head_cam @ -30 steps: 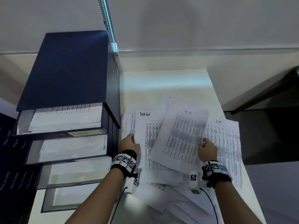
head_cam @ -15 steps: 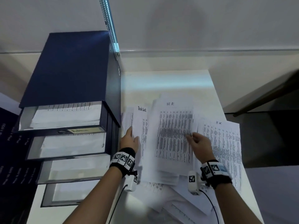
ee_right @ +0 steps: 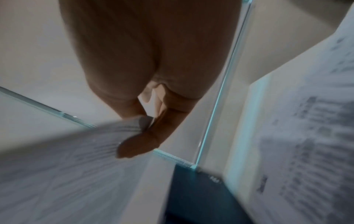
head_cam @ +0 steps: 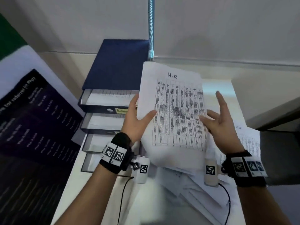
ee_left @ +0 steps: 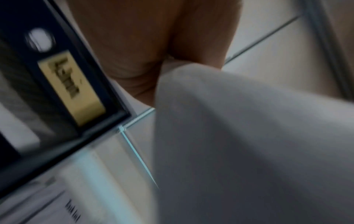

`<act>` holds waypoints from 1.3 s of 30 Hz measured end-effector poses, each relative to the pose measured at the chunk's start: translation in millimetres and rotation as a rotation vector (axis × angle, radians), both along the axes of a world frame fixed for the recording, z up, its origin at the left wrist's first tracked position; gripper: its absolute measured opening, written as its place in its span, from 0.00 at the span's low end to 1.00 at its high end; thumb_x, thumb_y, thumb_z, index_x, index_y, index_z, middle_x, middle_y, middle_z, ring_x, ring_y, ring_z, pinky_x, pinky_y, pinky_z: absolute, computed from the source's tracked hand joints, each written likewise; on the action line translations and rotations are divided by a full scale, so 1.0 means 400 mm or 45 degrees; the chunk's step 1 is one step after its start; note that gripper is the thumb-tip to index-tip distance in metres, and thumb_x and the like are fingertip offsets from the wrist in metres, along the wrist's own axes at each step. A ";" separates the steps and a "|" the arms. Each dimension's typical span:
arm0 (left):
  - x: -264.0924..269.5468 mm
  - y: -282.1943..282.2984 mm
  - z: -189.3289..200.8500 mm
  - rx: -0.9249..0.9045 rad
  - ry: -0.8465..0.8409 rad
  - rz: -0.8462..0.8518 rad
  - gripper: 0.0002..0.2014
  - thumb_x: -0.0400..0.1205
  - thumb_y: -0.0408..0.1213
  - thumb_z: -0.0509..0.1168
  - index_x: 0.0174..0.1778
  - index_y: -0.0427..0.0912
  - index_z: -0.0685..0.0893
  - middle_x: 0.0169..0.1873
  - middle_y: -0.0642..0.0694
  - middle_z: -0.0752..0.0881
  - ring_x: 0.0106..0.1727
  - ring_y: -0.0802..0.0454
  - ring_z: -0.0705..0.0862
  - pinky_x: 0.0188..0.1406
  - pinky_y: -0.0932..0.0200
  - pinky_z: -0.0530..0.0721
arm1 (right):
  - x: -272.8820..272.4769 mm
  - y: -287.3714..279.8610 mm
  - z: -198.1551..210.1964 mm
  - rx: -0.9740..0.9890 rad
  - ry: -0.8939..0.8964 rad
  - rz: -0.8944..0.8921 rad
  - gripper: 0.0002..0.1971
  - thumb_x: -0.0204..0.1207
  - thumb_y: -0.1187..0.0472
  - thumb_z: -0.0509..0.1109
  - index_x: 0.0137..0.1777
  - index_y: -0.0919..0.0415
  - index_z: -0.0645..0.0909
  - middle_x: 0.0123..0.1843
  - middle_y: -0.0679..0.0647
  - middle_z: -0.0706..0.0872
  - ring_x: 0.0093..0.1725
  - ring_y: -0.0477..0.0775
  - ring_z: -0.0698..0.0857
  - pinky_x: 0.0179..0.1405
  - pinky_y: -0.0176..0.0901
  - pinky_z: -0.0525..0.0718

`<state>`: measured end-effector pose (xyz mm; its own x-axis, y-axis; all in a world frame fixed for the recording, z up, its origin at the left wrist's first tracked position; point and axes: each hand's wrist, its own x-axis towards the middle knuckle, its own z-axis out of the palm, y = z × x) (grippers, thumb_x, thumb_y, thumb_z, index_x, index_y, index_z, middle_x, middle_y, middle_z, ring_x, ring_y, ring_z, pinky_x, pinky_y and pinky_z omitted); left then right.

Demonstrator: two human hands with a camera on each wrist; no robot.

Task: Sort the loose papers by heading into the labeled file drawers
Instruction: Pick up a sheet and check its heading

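Observation:
A printed sheet headed "H.R" [head_cam: 177, 111] is held upright in the air in front of the dark blue file drawers [head_cam: 116, 65]. My left hand [head_cam: 141, 109] pinches its left edge, thumb on the front and fingers behind. My right hand [head_cam: 211, 108] is at its right edge with fingers straight and spread, only the thumb [ee_right: 138, 145] lying on the paper. Several drawers stand pulled out with paper in them. The top one carries a yellow label [head_cam: 121, 110], blurred in the left wrist view [ee_left: 70, 86]. Loose papers [head_cam: 186, 181] lie heaped on the white table below.
Another "H.R" sheet [head_cam: 248, 143] lies at the table's right edge, and a "Task List" sheet [ee_left: 73, 210] lies near the drawers. A dark printed poster [head_cam: 32, 119] stands to the left of the drawers. A metal conduit [head_cam: 151, 30] runs up the wall behind.
The "H.R" sheet has come up off the pile and now stands upright in the air. My left hand left the papers on the table and took the sheet's left edge. My right fingers have spread.

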<state>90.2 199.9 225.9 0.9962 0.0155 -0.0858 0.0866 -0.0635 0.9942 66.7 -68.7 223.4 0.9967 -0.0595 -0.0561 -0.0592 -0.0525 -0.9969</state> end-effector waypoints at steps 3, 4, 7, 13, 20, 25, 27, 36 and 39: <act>-0.061 0.142 0.048 -0.084 0.065 0.037 0.34 0.80 0.33 0.73 0.79 0.52 0.64 0.62 0.60 0.83 0.58 0.66 0.86 0.51 0.65 0.87 | -0.030 0.121 0.056 -0.124 0.017 0.266 0.29 0.81 0.64 0.70 0.77 0.36 0.72 0.79 0.40 0.74 0.79 0.42 0.70 0.76 0.48 0.72; -0.081 0.193 0.054 -0.111 0.116 0.052 0.37 0.80 0.31 0.72 0.81 0.52 0.62 0.63 0.57 0.84 0.57 0.63 0.87 0.50 0.62 0.88 | -0.037 0.165 0.066 -0.124 0.066 0.337 0.26 0.80 0.66 0.70 0.74 0.41 0.77 0.78 0.38 0.75 0.77 0.36 0.72 0.76 0.42 0.70; -0.151 0.335 0.083 -0.177 0.233 0.125 0.35 0.80 0.26 0.68 0.81 0.52 0.64 0.65 0.47 0.84 0.58 0.49 0.89 0.48 0.52 0.89 | -0.067 0.293 0.091 0.171 0.349 0.539 0.21 0.80 0.76 0.64 0.69 0.57 0.81 0.69 0.53 0.85 0.43 0.36 0.89 0.44 0.26 0.85; -0.234 0.518 0.050 -0.110 0.416 0.227 0.34 0.75 0.32 0.70 0.79 0.47 0.69 0.63 0.47 0.84 0.52 0.46 0.89 0.47 0.50 0.85 | -0.072 0.469 -0.010 0.221 0.684 0.698 0.19 0.81 0.76 0.64 0.71 0.67 0.81 0.73 0.52 0.80 0.40 0.36 0.88 0.30 0.23 0.82; -0.232 0.568 -0.034 0.024 0.578 0.167 0.29 0.82 0.32 0.69 0.78 0.48 0.68 0.52 0.36 0.89 0.34 0.48 0.89 0.27 0.59 0.86 | 0.054 0.494 -0.114 0.002 0.743 0.471 0.21 0.75 0.68 0.72 0.69 0.60 0.83 0.64 0.59 0.88 0.51 0.63 0.79 0.51 0.49 0.78; -0.205 0.578 -0.055 0.120 0.515 0.077 0.17 0.82 0.27 0.67 0.68 0.36 0.81 0.48 0.37 0.90 0.42 0.46 0.91 0.41 0.55 0.90 | -0.005 0.485 -0.064 0.042 0.751 0.441 0.16 0.80 0.70 0.69 0.67 0.64 0.82 0.50 0.60 0.92 0.36 0.49 0.88 0.36 0.37 0.88; -0.205 0.587 -0.039 0.058 0.510 0.054 0.20 0.82 0.27 0.67 0.70 0.43 0.79 0.49 0.38 0.92 0.47 0.41 0.91 0.54 0.45 0.89 | -0.042 0.475 -0.056 -0.008 0.738 0.562 0.17 0.78 0.73 0.70 0.65 0.61 0.85 0.51 0.54 0.90 0.29 0.45 0.85 0.29 0.30 0.84; -0.144 0.600 -0.028 -0.018 0.512 0.109 0.22 0.82 0.28 0.67 0.67 0.55 0.73 0.42 0.39 0.89 0.27 0.51 0.83 0.18 0.61 0.77 | 0.059 0.535 -0.101 0.039 0.622 0.363 0.18 0.78 0.74 0.70 0.66 0.60 0.84 0.64 0.56 0.86 0.45 0.45 0.83 0.43 0.30 0.81; -0.099 0.597 -0.073 0.049 0.553 0.075 0.14 0.81 0.27 0.70 0.62 0.40 0.84 0.44 0.39 0.86 0.24 0.55 0.80 0.16 0.66 0.75 | 0.095 0.543 -0.114 0.022 0.623 0.168 0.18 0.78 0.69 0.72 0.68 0.62 0.83 0.50 0.61 0.89 0.31 0.51 0.77 0.33 0.40 0.78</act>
<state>50.6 438.5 196.9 0.8652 0.0827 -0.4946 0.5005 -0.0825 0.8618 104.6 148.7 177.7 0.8525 0.0703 -0.5180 -0.5134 -0.0744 -0.8549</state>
